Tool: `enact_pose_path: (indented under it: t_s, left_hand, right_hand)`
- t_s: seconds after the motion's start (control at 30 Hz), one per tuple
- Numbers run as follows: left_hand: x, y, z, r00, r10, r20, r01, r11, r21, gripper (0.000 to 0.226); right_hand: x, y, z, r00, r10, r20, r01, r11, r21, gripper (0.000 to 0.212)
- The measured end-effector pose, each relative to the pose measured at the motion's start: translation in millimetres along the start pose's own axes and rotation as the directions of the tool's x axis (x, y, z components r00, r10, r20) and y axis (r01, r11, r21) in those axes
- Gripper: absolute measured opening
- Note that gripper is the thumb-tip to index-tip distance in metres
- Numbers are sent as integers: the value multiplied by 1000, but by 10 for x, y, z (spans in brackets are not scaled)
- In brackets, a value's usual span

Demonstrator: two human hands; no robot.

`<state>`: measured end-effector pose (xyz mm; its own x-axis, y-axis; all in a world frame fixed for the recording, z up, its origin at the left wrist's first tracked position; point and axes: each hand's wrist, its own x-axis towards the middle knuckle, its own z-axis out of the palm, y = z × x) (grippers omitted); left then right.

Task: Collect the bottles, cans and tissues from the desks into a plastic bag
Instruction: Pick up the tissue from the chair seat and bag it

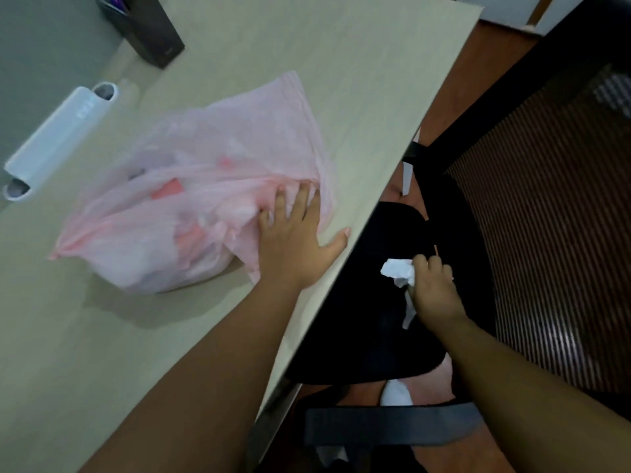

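A pink translucent plastic bag (191, 199) lies on the pale desk (358, 80), bulging with several items whose shapes are blurred. My left hand (297, 237) rests flat on the bag's right end near the desk's edge, fingers spread, pressing the plastic. My right hand (433, 285) is off the desk, above the black chair seat (372, 336), closed around a crumpled white tissue (397, 271). Part of the tissue trails down below my palm.
A white tube-like holder (58, 138) lies at the desk's left. A dark box (150, 32) with pens stands at the back. A black mesh chair back (546, 199) fills the right. The chair's armrest (392, 425) sits near my right forearm. Brown floor shows below.
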<state>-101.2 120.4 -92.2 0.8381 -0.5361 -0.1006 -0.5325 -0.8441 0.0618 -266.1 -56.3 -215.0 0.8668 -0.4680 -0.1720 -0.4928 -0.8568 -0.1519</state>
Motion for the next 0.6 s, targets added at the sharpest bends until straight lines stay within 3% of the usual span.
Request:
enact_pose_path:
  t_s: [0.13, 0.27, 0.37, 0.43, 0.6]
  left_hand:
    - [-61, -51, -87, 995, 52, 90, -41, 992, -123, 66]
    - [-215, -133, -318, 999, 35, -12, -37, 951, -306, 45]
    - [-375, -193, -626, 991, -101, -84, 45, 862, -506, 40]
    - [-507, -275, -866, 982, -174, -79, 91, 788, -609, 37]
    - [-758, -641, -1449, 968, -236, -87, 169, 866, -471, 29]
  right_hand:
    - [-207, 102, -468, 994, -2, -107, 2, 1000, -2, 24]
    - [-273, -73, -943, 970, -72, -232, 70, 997, -16, 21]
    - [-253, -485, -1473, 871, -129, -475, 213, 969, 127, 31]
    - [-166, -738, -1737, 815, -209, -540, 291, 954, 70, 21]
    - [32, -1218, -2044, 843, -258, -472, 299, 954, 13, 27]
